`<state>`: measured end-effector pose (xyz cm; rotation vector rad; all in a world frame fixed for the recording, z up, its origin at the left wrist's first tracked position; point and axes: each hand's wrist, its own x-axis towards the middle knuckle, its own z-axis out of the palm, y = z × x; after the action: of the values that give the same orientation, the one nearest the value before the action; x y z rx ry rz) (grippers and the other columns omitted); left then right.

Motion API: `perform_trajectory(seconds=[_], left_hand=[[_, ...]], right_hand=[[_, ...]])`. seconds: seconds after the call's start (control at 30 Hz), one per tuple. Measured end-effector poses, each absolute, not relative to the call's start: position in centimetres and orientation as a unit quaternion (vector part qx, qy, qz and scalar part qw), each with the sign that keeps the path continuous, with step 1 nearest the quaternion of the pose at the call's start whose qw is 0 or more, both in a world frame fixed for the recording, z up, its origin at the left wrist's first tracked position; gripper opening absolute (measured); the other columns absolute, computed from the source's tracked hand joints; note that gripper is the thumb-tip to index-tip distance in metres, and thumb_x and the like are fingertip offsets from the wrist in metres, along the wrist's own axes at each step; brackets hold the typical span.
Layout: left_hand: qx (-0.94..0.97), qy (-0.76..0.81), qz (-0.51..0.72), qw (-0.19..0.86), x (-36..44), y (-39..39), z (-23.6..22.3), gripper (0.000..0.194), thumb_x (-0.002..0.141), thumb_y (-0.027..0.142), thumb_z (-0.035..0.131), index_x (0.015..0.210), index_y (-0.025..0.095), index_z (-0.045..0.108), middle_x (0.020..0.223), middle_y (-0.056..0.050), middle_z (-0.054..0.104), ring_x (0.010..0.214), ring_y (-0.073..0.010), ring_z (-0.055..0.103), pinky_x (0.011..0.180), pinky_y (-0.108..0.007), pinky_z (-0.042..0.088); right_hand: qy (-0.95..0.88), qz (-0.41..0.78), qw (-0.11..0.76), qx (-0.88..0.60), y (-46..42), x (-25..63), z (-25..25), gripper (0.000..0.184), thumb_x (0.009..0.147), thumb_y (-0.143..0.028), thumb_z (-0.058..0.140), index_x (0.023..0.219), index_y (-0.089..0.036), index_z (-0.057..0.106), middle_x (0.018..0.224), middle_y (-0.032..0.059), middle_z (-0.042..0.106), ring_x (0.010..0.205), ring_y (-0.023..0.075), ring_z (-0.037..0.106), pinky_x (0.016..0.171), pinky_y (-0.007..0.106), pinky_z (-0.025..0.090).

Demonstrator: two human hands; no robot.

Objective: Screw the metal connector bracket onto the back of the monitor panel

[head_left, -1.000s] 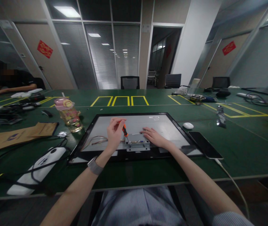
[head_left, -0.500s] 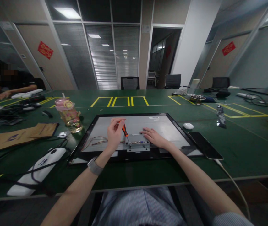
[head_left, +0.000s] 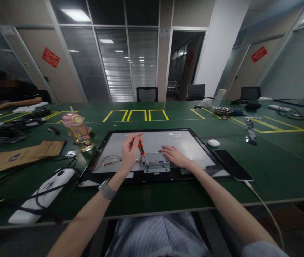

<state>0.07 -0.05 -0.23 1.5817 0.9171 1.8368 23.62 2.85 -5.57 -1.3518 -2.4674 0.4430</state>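
My left hand (head_left: 130, 151) is closed on an orange and black screwdriver (head_left: 141, 146). The screwdriver tilts, with its tip down at the near left of a metal bracket box (head_left: 156, 165) that has connector ports along its front. This box sits on the back of a flat display panel (head_left: 109, 144) with a black frame. My right hand (head_left: 175, 155) lies flat on the panel and the right part of the box, fingers stretched out. Thin wires (head_left: 111, 159) run from the box's left side across the panel.
A pink-lidded bottle (head_left: 77, 132), a brown paper bag (head_left: 20, 157) and a white power strip (head_left: 42, 196) with black cables are on the left. On the right lie a phone (head_left: 233, 165) on a cable and a small white case (head_left: 213, 142). Another person (head_left: 18, 91) sits far left.
The fingers of my left hand have shifted slightly around the screwdriver handle, and its tip stays at the same spot. My right hand has not moved.
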Motion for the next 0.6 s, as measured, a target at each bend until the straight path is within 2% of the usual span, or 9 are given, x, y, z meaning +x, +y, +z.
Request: perform_trajectory(seconds=[0.07,0.17,0.3,0.37,0.47,0.6], left_hand=[[0.585,0.308,0.677,0.324,0.11,0.02,-0.37,0.03,0.09,0.04,0.051,0.101,0.017,0.068,0.083,-0.005,0.064,0.079,-0.0154,0.061,0.078,-0.029,0.049],[0.581,0.28,0.675,0.358,0.11,0.17,-0.48,0.031,0.09,0.04,0.051,0.098,0.016,0.069,0.088,-0.007,0.065,0.086,-0.0173,0.062,0.08,-0.03,0.049],[0.596,0.319,0.679,0.285,0.0,-0.02,-0.1,0.022,0.083,0.037,0.062,0.085,0.017,0.072,0.086,-0.004,0.058,0.074,-0.0122,0.057,0.065,-0.022,0.046],[0.602,0.335,0.677,0.259,-0.08,-0.14,0.03,0.019,0.083,0.035,0.064,0.085,0.018,0.072,0.082,-0.002,0.055,0.069,-0.0102,0.054,0.061,-0.02,0.045],[0.605,0.333,0.671,0.27,-0.17,-0.03,-0.17,0.021,0.087,0.034,0.058,0.094,0.019,0.071,0.083,-0.002,0.059,0.072,-0.0112,0.058,0.068,-0.022,0.047],[0.582,0.279,0.67,0.366,-0.1,0.59,-0.77,0.029,0.091,0.038,0.052,0.102,0.017,0.068,0.089,-0.006,0.067,0.083,-0.0164,0.064,0.082,-0.03,0.051]], right_hand=[[-0.857,0.152,0.148,-0.469,2.9,23.62,-5.65,0.05,0.098,-0.043,0.023,0.133,-0.02,0.052,0.147,0.0125,0.042,0.14,0.0259,0.032,0.114,0.051,0.018],[-0.859,0.15,0.152,-0.465,2.93,23.63,-5.74,0.049,0.098,-0.042,0.024,0.133,-0.021,0.052,0.146,0.0118,0.043,0.139,0.0253,0.033,0.113,0.051,0.019],[-0.858,0.148,0.156,-0.466,2.89,23.62,-5.75,0.051,0.098,-0.044,0.023,0.133,-0.021,0.052,0.146,0.0121,0.044,0.139,0.0252,0.033,0.113,0.051,0.02],[-0.857,0.147,0.152,-0.469,2.86,23.6,-5.71,0.051,0.098,-0.044,0.022,0.134,-0.021,0.051,0.146,0.0128,0.044,0.139,0.0256,0.032,0.113,0.05,0.02],[-0.859,0.147,0.147,-0.468,2.85,23.6,-5.67,0.051,0.099,-0.043,0.022,0.134,-0.021,0.051,0.146,0.0129,0.043,0.14,0.0254,0.032,0.114,0.05,0.02],[-0.859,0.148,0.151,-0.467,2.87,23.63,-5.65,0.051,0.098,-0.044,0.022,0.133,-0.022,0.052,0.146,0.0119,0.043,0.139,0.0248,0.033,0.114,0.051,0.019]])
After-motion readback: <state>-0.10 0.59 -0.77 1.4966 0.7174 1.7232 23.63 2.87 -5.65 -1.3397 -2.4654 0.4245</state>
